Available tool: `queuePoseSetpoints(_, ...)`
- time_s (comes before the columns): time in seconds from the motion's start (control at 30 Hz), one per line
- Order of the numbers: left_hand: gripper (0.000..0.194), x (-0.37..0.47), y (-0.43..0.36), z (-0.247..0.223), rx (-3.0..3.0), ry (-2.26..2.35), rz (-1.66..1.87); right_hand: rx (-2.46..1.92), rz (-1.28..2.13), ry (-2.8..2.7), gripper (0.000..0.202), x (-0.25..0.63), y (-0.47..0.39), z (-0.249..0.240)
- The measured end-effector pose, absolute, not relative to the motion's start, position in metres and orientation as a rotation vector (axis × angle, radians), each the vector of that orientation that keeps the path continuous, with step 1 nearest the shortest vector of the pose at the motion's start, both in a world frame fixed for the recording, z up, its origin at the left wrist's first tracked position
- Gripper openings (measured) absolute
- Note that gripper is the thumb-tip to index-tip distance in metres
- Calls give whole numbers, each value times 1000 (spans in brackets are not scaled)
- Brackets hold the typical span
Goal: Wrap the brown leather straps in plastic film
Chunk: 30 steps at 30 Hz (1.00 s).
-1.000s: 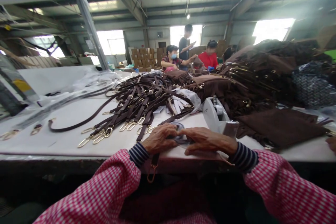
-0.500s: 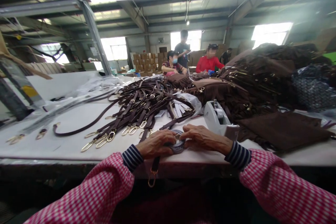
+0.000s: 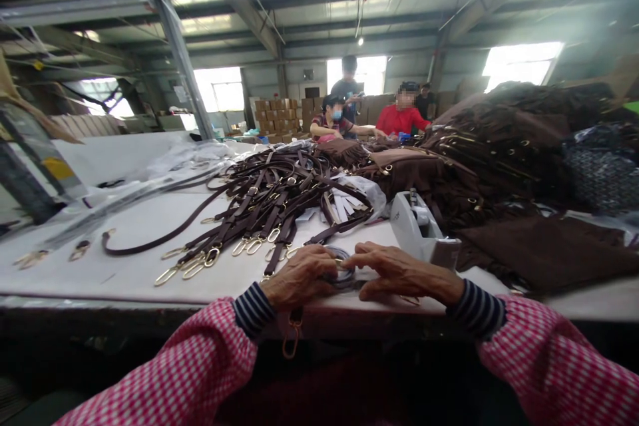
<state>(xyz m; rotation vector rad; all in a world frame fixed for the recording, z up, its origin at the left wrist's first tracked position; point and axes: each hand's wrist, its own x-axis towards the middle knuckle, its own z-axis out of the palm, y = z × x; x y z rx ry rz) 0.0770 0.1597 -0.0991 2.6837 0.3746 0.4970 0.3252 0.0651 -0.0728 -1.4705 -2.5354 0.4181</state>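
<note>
On the table's front edge lies a small greyish coil (image 3: 344, 278), which looks like a rolled strap in a clear wrap with a bit of gold metal on top. My left hand (image 3: 299, 279) is closed around its left side. To its right, my right hand (image 3: 402, 273) has thumb and index finger spread apart, the index tip at the coil's edge. Below my left hand a dark strap end with a gold clasp (image 3: 291, 339) hangs over the table edge. Part of another gold clasp (image 3: 412, 300) shows under my right hand.
A heap of dark brown straps (image 3: 264, 206) with gold clasps lies ahead on the white table (image 3: 144, 216). A white tape dispenser (image 3: 417, 226) stands beyond my right hand. Brown fringed bags (image 3: 539, 140) are piled at the right. Several people are across the table.
My right hand has shifted right and its fingers have spread, uncovering more of the coil. The left hand stays on it. A gold clasp now shows under my right hand.
</note>
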Motion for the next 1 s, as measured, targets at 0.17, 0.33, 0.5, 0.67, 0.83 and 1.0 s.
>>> queuePoseSetpoints(0.17, 10, 70, 156, -90, 2753, 352, 405, -1446, 178, -2532, 14, 318, 64, -86)
queuePoseSetpoints(0.33, 31, 88, 125, -94, 2994, 574, 386, -1403, 152, -2494, 10, 314, 70, -96)
queuePoseSetpoints(0.5, 25, 113, 106, -120, 3056, 914, 627, -1374, 334, -2388, 17, 324, 72, -100)
queuePoseSetpoints(0.67, 12, 113, 113, -124, 3000, 888, 678, -1438, 654, -1944, 44, 342, 61, -105)
queuePoseSetpoints(0.83, 12, 98, 111, -106, 2889, 882, 688, -1511, 457, -1890, 46, 343, 47, -111)
queuePoseSetpoints(1.0, 21, 48, 114, -70, 2386, 1083, 893, -1553, 437, -1802, 58, 335, 53, -119)
